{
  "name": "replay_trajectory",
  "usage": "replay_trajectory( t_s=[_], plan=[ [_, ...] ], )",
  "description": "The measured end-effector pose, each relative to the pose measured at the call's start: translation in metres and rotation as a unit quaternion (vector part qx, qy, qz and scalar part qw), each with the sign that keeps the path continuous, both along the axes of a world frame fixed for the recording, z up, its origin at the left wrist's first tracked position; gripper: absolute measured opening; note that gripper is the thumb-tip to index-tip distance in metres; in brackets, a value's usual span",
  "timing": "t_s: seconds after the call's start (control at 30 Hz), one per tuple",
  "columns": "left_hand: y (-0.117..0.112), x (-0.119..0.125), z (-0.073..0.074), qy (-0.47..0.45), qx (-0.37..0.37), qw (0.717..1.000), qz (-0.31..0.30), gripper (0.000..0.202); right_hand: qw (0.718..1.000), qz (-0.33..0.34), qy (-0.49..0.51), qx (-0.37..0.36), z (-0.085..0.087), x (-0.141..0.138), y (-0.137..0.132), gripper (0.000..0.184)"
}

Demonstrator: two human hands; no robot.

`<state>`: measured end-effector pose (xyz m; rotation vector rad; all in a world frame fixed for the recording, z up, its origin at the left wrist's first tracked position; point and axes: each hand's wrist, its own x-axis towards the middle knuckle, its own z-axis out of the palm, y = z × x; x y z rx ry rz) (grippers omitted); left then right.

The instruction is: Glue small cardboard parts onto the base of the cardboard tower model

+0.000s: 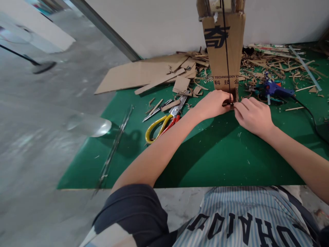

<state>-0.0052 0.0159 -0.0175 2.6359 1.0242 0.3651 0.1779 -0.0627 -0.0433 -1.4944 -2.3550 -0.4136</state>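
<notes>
Cardboard tower (223, 58) top cropped; left hand (213, 104) hides base.

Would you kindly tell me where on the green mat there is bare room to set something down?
The green mat is bare from the left hand and right hand back to its near edge, and between the yellow scissors and the thin rods. Crowded: cardboard scraps along the far edge, glue gun and cable at right.

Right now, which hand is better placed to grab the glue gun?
Right. The glue gun lies on the mat just beyond the right hand; the left hand sits at the base of the cardboard tower, farther off.
</notes>
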Motion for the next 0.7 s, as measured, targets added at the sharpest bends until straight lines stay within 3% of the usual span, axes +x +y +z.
replay_trajectory(
  t_s=[0.13,0.7],
  plan=[
    [0.000,0.000,0.000,-0.007,-0.010,1.000,0.003,0.006,0.999,-0.017,0.031,0.031,0.003,0.000,0.006,0.031],
    [-0.003,0.003,0.003,0.033,0.006,0.999,0.030,0.010,0.999,-0.006,0.045,-0.022,-0.003,0.000,0.018,0.028]
  ],
)
